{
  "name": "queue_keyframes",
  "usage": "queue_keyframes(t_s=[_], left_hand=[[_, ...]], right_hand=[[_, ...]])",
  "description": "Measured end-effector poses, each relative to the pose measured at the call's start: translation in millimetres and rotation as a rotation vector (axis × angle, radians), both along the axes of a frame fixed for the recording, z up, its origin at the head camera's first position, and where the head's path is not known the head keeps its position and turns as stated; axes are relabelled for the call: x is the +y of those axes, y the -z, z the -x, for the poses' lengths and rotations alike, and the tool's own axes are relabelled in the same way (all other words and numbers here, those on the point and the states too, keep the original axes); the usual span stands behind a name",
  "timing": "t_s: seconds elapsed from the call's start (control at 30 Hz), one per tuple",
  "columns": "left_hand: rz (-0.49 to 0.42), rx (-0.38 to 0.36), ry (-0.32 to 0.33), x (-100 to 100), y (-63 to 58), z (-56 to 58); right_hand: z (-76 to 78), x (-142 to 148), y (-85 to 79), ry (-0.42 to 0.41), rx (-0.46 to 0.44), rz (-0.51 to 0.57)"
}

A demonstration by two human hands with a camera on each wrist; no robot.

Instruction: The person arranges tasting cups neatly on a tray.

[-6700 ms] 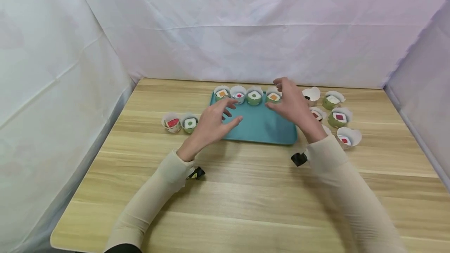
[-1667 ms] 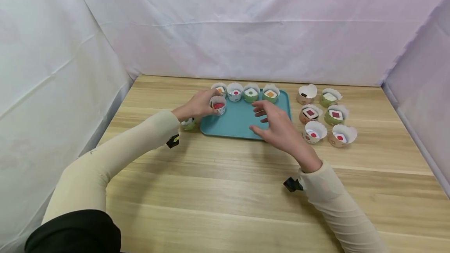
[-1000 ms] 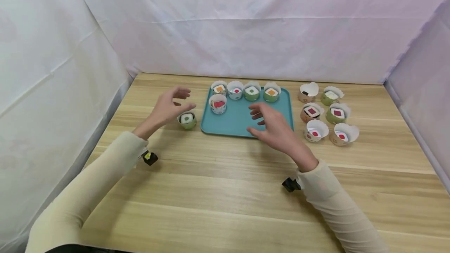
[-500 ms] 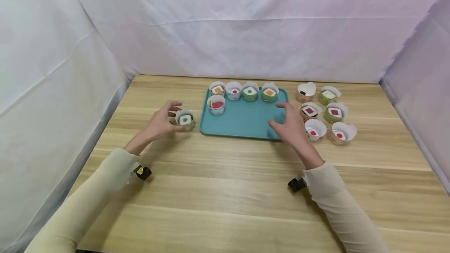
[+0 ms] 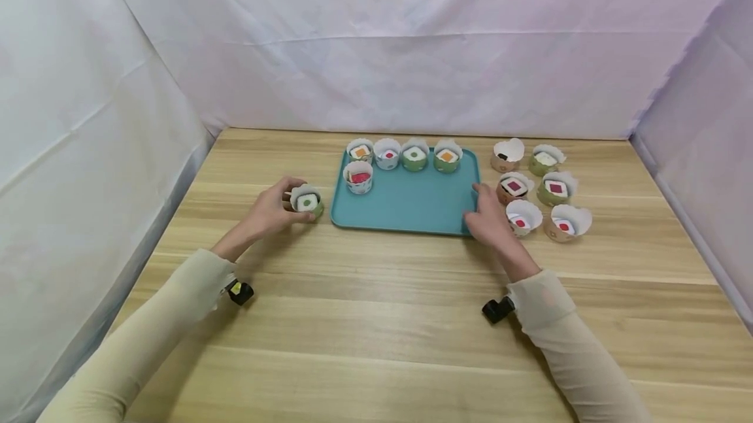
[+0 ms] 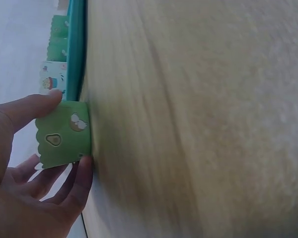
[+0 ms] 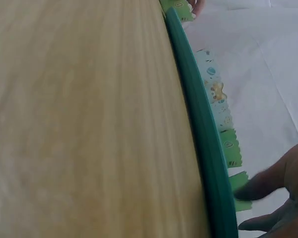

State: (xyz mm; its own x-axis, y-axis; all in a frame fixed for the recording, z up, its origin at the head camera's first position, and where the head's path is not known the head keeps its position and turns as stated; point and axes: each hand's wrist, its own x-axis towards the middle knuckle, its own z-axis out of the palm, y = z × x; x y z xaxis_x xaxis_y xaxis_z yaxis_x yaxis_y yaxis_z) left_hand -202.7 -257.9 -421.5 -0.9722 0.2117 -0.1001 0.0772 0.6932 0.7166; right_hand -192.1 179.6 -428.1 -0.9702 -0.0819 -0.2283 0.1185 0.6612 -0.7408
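Note:
My left hand (image 5: 273,210) grips a green paper baking cup (image 5: 308,203) left of the tray. A white square piece with a green dot sits inside it. In the left wrist view the thumb and fingers lie on opposite sides of the cup (image 6: 64,131). My right hand (image 5: 489,217) is at the right edge of the teal tray (image 5: 412,204), its thumb and index finger apart. Whether it touches the tray is unclear. Four-in-a-row aside, a white cup with a red piece (image 5: 358,178) stands at the tray's left side.
Along the tray's back edge stand several filled cups, including a green cup with an orange-topped piece (image 5: 448,157). More cups, such as one with a dark red square (image 5: 555,189), stand right of the tray, close to my right hand. White cloth (image 5: 388,83) hangs behind the table.
My left hand has set the red-piece cup on the tray, let go, moved left and taken hold of the green cup. My right hand has moved to the tray's right edge.

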Motion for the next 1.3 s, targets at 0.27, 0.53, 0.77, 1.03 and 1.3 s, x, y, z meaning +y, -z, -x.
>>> queue_keyframes(t_s=[0.27,0.53,0.77,1.03,1.3], left_hand=[[0.009,0.014,0.008,0,2.9,0.8],[0.007,0.031,0.009,1,2.5,-0.1],[-0.007,0.043,0.0,1,1.1,-2.2],[-0.064,0.068,0.014,8,-7.7,-4.6],[-0.071,0.087,0.049,27,-19.8,-9.6]], right_hand=[[2.2,6,5.6,-0.034,0.04,-0.067],[2.3,8,5.0,-0.046,0.037,-0.077],[2.5,7,3.3,-0.052,0.015,-0.079],[1.8,7,3.5,-0.054,0.026,-0.088],[2.6,7,3.1,-0.054,0.022,-0.083]])
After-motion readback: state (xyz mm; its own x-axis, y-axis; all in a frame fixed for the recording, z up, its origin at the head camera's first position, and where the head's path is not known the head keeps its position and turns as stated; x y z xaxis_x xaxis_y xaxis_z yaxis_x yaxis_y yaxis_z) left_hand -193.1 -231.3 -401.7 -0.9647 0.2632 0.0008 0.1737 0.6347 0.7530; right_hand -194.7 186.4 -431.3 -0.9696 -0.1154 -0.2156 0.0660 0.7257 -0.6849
